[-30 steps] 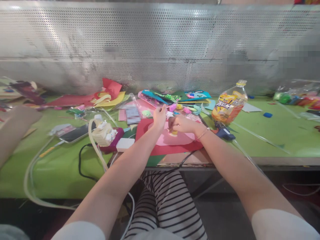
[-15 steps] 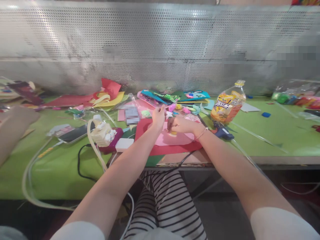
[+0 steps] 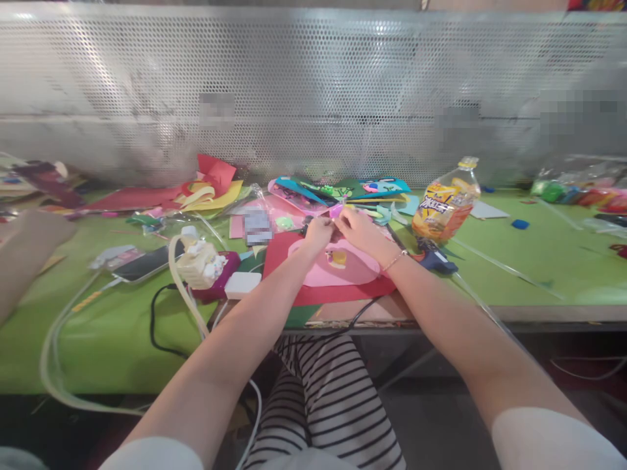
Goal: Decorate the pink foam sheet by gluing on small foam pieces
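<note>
Green tabletop (image 3: 539, 264); orange-labelled bottle (image 3: 443, 207), lettering seemingly unreadable, near right hand (image 3: 360, 234)

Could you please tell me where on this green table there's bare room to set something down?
Bare green table lies right of the bottle and glue gun, and at the front left between the black cable and clear tube. Crowded around the left hand and right hand.

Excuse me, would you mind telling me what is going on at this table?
A seated person works at a green table. The left hand and right hand meet, fingertips together, at the far edge of a pink cutout lying on a red sheet. What they pinch is too small to tell. A juice bottle and a glue gun sit to their right.
</note>
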Demonstrator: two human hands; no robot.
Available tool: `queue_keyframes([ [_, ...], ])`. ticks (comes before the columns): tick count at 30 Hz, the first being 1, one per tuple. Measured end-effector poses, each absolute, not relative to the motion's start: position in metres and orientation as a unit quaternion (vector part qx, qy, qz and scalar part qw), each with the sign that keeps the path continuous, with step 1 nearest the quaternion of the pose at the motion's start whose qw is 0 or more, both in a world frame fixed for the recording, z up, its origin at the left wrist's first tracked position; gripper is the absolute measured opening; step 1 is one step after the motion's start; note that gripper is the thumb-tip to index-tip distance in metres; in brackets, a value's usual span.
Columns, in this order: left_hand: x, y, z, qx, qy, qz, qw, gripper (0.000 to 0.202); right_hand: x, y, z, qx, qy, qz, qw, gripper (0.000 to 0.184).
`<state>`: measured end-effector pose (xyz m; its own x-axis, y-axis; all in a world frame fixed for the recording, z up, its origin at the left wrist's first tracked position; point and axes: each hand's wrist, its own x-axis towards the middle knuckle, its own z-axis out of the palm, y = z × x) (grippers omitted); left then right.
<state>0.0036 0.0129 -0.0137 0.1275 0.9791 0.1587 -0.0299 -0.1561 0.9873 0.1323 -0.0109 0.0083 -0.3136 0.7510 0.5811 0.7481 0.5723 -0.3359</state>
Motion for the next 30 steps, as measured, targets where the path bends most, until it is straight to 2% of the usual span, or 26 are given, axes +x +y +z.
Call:
queue_keyframes([
  [8, 0.0053, 0.0118, -0.0144, 0.598, 0.404, 0.482, 0.497, 0.026, 0.1349, -0.0146, 0.0142, -0.485, -0.803, -0.051, 0.343, 0.029],
  [14, 0.0042, 0.0161, -0.0148, 0.548, 0.364, 0.517, 0.547, 0.039, 0.1346, -0.0146, 0.0161, -0.469, -0.826, -0.017, 0.313, 0.043],
  [20, 0.0019, 0.0132, -0.0089, 0.482, 0.375, 0.505, 0.61, 0.06, 0.1373, -0.0107, 0.0129, -0.451, -0.843, -0.019, 0.293, 0.033],
  [23, 0.0019, 0.015, -0.01, 0.485, 0.392, 0.503, 0.598, 0.062, 0.1376, -0.0097, 0.0124, -0.457, -0.837, -0.027, 0.3, 0.028],
  [27, 0.0027, 0.0167, -0.0101, 0.478, 0.416, 0.516, 0.576, 0.06, 0.1378, -0.0096, 0.0128, -0.461, -0.811, -0.047, 0.357, 0.032],
  [30, 0.0032, 0.0152, -0.0092, 0.479, 0.414, 0.526, 0.568, 0.053, 0.1385, -0.009, 0.0119, -0.458, -0.809, -0.054, 0.365, 0.034],
])
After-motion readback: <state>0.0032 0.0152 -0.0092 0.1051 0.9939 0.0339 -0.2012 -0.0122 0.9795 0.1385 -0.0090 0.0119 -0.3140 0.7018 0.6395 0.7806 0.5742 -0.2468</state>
